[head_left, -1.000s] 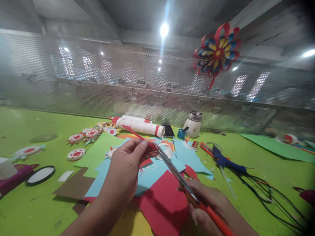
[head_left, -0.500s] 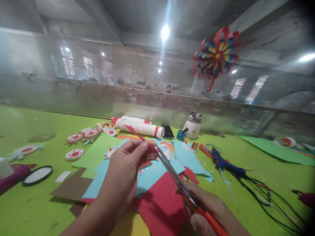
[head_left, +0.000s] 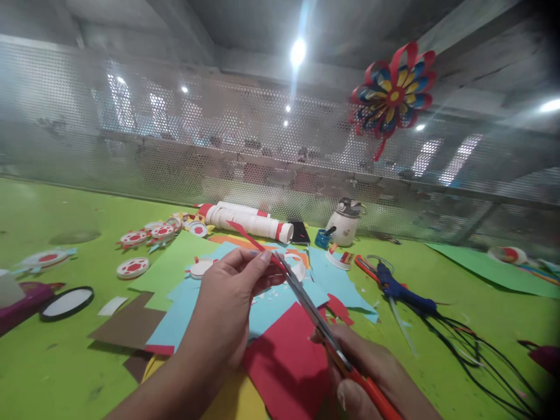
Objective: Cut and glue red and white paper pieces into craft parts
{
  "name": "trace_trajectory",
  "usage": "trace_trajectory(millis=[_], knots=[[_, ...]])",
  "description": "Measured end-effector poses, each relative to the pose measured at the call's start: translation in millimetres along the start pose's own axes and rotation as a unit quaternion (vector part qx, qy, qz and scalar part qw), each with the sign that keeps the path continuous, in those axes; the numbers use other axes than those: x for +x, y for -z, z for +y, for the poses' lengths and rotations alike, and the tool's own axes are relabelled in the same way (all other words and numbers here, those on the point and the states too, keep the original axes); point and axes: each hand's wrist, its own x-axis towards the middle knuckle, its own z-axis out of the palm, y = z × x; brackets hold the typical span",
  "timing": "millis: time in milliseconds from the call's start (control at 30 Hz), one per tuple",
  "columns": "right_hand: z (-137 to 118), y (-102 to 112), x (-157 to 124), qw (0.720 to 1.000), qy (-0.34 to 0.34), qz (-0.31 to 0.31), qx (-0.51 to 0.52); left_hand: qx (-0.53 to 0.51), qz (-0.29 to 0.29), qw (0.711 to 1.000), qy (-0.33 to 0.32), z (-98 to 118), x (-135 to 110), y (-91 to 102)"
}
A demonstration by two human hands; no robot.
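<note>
Between the thumb and fingers of my left hand is a thin red paper strip, its pointed end rising toward the upper left. My right hand is wrapped round the orange-red handles of a pair of scissors. The blade tips meet the lower end of the strip beside my left fingertips; the blades look nearly closed. Below my hands lie a red paper sheet, light blue paper with small scraps, and yellow paper. A white disc with red tabs sits behind my left hand.
A blue glue gun with tangled cables lies right. White rolls, a blue jar and a white bottle stand at the back. Red-and-white discs and a black ring-edged disc lie left. A perforated screen borders the table.
The camera view has shifted slightly. My left hand and the red strip appear a little further right; the scissors stay at the strip, with their blades looking slightly more closed.
</note>
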Motion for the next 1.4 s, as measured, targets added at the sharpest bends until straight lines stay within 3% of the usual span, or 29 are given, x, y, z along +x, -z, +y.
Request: trace_trajectory(millis=[567, 1067, 1400], knots=[[8, -4, -1, 0.998, 0.036, 0.030, -0.037, 0.003, -0.006, 1.000, -0.001, -1, -1, 0.2], [10, -7, -1, 1.000, -0.029, 0.005, -0.002, -0.007, -0.003, 1.000, -0.004, -1, 0, 1.2], [5, -1, -1, 0.999, 0.011, 0.013, -0.045, -0.009, -0.016, 1.000, -0.006, -1, -2, 1.7]])
